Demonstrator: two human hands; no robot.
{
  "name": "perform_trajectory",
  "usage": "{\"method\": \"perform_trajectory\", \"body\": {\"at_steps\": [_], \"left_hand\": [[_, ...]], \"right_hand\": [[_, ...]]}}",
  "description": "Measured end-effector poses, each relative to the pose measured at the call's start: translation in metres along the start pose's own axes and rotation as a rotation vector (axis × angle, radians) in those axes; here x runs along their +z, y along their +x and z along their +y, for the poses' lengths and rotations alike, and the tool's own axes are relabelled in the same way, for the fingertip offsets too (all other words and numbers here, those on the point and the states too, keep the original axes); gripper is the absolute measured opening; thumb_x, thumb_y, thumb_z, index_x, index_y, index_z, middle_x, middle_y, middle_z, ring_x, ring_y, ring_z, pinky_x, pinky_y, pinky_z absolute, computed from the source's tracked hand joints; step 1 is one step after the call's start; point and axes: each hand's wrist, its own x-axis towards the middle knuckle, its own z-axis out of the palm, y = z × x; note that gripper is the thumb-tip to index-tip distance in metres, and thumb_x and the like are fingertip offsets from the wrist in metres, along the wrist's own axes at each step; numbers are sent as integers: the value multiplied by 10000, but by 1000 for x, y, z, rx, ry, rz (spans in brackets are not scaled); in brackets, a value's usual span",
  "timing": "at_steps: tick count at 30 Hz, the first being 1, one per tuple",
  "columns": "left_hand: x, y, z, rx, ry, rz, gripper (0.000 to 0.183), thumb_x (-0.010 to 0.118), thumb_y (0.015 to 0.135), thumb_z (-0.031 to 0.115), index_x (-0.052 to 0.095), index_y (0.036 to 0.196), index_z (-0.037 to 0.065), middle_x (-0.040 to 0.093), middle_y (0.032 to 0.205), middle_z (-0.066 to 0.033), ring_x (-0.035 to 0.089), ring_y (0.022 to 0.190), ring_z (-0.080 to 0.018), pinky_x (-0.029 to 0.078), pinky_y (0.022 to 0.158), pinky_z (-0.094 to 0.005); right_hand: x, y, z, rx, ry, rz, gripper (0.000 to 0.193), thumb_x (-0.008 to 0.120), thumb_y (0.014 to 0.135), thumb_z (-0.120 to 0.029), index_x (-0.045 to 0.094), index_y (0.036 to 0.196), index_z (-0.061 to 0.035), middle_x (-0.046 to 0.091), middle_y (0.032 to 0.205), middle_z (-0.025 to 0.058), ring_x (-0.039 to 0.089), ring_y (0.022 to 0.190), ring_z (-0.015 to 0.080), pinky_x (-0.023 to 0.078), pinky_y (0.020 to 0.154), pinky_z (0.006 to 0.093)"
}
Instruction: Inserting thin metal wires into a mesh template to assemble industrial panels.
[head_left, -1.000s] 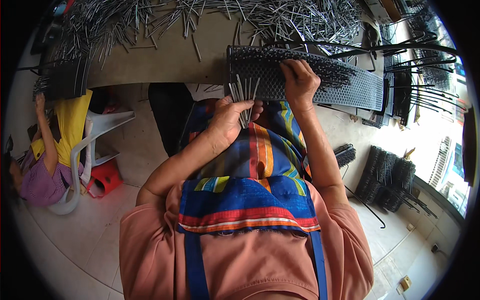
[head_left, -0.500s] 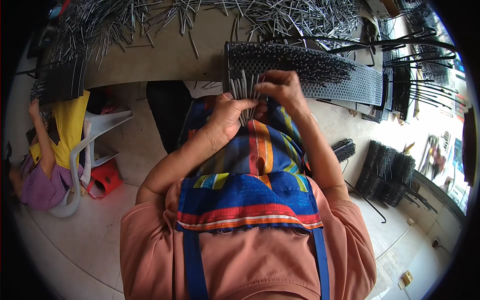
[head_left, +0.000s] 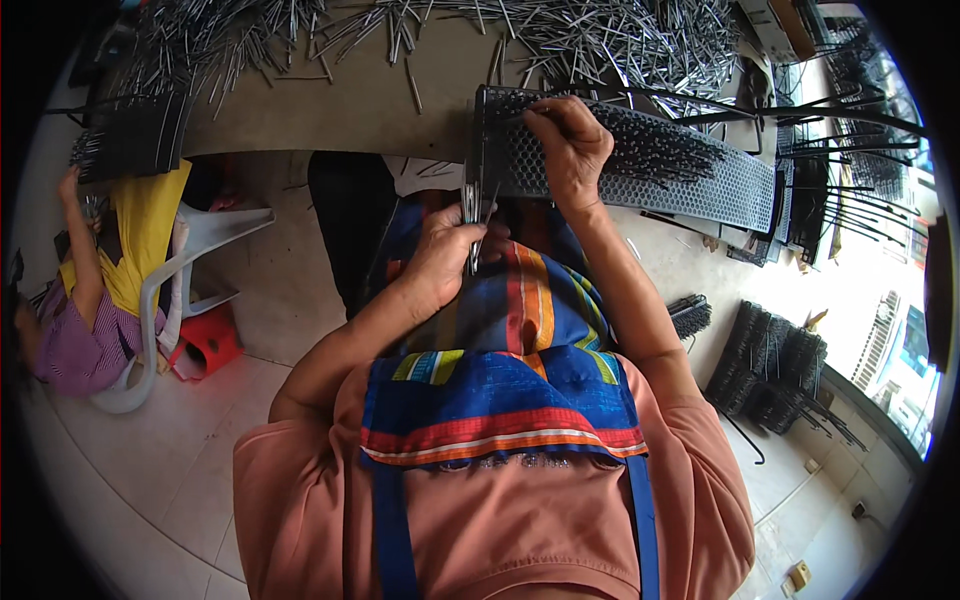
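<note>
The perforated black panel (head_left: 640, 165) lies at the near edge of the worktop (head_left: 330, 100), one short end overhanging toward the person's lap, its long body running off to the right. Part of its face already bristles with thin metal pins standing in the holes; the end nearest the person looks mostly bare. The step in hand appears to be filling the panel with pins, one or a few at a time.

The right hand (head_left: 570, 150) rests on the panel's upper left part, fingers curled and pinched down against the holes, seemingly seating a pin; whether a pin sits between the fingertips is too small to tell. The left hand (head_left: 445, 255) is below the panel's overhanging end, closed around a small bundle of pins (head_left: 472, 215) held upright, their tips rising just beside the panel's end edge. So the supply is just under and to the left of the working hand, near but not touching it.

The next move, as I judge it, calls for a fine pinch to draw a single pin from the bundle and line it up squarely over an open hole.

A loose heap of pins (head_left: 560, 35) covers the far side of the worktop. Another person in a yellow top (head_left: 130, 235) sits on a white plastic chair (head_left: 190, 270) at the left.
</note>
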Motion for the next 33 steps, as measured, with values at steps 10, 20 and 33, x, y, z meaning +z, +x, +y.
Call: {"method": "perform_trajectory", "body": {"at_steps": [10, 20, 33], "left_hand": [[8, 3, 10, 92, -51, 14, 242, 538, 867, -36, 605, 1093, 14, 699, 946, -156, 692, 793, -227, 559, 690, -318], [10, 8, 9, 89, -66, 33, 216, 522, 883, -50, 615, 1072, 2, 683, 996, -162, 680, 860, -249, 561, 776, -355], [10, 14, 14, 147, -167, 40, 147, 549, 891, -21, 639, 1007, -21, 697, 936, -153, 683, 811, -238, 561, 739, -352]], "right_hand": [[3, -1, 3, -62, -267, -120, 117, 724, 743, 21, 708, 857, 2, 644, 770, 60, 597, 673, 115, 458, 623, 237], [16, 8, -1, -298, -564, -119, 141, 742, 759, -101, 727, 898, -81, 642, 755, 80, 647, 651, 250, 492, 562, 314], [7, 0, -1, -200, -650, -188, 222, 704, 803, -111, 709, 1025, -96, 645, 806, 99, 636, 668, 305, 497, 571, 339]]}}
